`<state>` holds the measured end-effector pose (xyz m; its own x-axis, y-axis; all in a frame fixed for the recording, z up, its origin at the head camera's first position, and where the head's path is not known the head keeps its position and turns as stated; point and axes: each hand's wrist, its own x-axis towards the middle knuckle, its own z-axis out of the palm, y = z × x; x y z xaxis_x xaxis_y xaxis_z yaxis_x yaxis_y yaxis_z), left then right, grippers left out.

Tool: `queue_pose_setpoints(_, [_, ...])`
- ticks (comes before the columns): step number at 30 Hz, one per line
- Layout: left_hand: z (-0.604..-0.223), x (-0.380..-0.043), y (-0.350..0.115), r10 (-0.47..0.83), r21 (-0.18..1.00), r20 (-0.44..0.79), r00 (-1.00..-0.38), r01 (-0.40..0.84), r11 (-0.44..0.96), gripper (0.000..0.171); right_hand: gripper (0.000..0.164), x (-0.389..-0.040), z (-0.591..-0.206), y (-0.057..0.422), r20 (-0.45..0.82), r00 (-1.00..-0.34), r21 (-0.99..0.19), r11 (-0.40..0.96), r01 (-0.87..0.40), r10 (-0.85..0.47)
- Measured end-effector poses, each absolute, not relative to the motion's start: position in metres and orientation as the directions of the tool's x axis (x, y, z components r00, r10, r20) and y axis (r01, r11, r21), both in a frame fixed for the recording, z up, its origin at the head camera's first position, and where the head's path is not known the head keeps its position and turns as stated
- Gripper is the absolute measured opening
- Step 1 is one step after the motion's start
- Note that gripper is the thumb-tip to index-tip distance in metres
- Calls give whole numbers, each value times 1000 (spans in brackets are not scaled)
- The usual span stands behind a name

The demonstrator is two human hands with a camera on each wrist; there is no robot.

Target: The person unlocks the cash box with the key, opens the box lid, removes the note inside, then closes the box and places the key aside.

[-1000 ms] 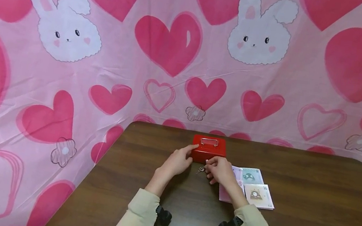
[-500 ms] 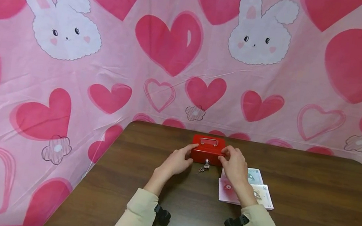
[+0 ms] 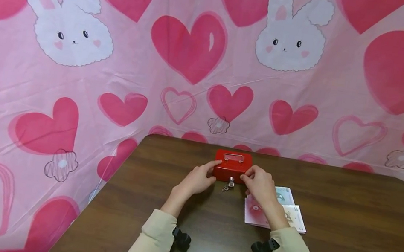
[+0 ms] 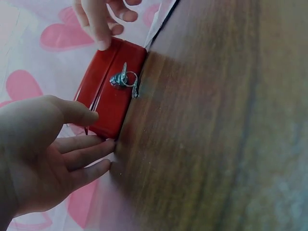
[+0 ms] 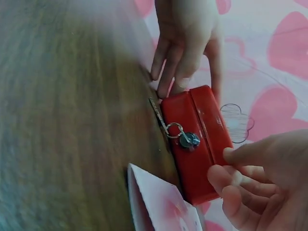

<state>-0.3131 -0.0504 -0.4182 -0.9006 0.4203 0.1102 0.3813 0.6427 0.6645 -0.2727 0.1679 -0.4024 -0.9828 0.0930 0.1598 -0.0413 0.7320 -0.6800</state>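
A red metal cash box (image 3: 227, 174) with a silver carry handle (image 3: 234, 157) stands near the table's far edge, its lid down. In its front lock sits a key (image 4: 124, 72), with another key (image 5: 157, 110) hanging from the ring. My left hand (image 3: 195, 181) holds the box's left end, thumb near the lid's edge and other fingers along the side. At the right end, my right hand (image 3: 261, 187) has thumb and index finger at the lid's edge, the other fingers curled. Folded play banknotes (image 3: 255, 211) lie partly hidden under my right wrist.
The brown wooden table (image 3: 357, 234) spreads around the box. A pink cloth (image 3: 233, 70) with hearts and rabbits hangs behind and to the left. Small black cameras (image 3: 181, 240) are strapped to both wrists.
My right hand has left the key at the front lock and moved to the lid's right front corner, shifting slightly there. The key stays in the lock. My left hand keeps its place.
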Motion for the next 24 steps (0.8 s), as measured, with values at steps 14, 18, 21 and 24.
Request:
queue_pose_setpoints(14, [-420, -315, -49, 427, 652, 120, -896, 395, 647, 58, 16, -272, -416, 155, 72, -996, -729, 679, -85, -48])
queue_pose_setpoints(18, [-419, -315, -50, 426, 656, 118, -897, 393, 645, 58, 13, -273, -419, 152, 68, -997, -705, 705, -75, -38])
queue_pose_setpoints(21, [-418, -314, -50, 425, 659, 119, -897, 392, 642, 57, 11, -274, -419, 151, 77, -996, -698, 712, -81, -38])
queue_pose_setpoints(24, [-418, -313, -51, 425, 660, 119, -897, 391, 642, 57, 11, -274, -419, 150, 74, -997, -707, 702, -78, -36])
